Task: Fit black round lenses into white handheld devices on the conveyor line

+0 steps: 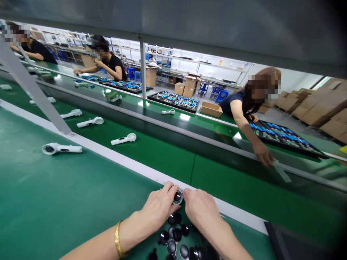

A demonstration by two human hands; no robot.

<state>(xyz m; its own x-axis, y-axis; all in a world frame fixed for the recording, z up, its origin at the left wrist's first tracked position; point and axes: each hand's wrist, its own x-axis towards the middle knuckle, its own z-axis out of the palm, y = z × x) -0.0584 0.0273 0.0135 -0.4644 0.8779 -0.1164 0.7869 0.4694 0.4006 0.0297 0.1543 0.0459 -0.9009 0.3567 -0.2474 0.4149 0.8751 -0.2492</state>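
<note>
Your left hand is closed around a round black lens piece with a clear rim, and the fingers of this hand press on its left side. Your right hand is curved and comes to the same piece from the right. Its fingers are against the piece, but the view there is poor, so maybe it grips and maybe it only touches; you cannot tell from this picture. The piece sits just at the white edge rail, above a loose group of black round pieces lying on the green bench top. A gold bangle is on your left wrist.

Beyond the rail, white handheld devices lie in a row on a green conveyor belt. Across the belt, a co-worker leans forward, and the hand of this person is on the far belt edge, near a clear plastic strip. Beside this person is a black tray of blue parts.
</note>
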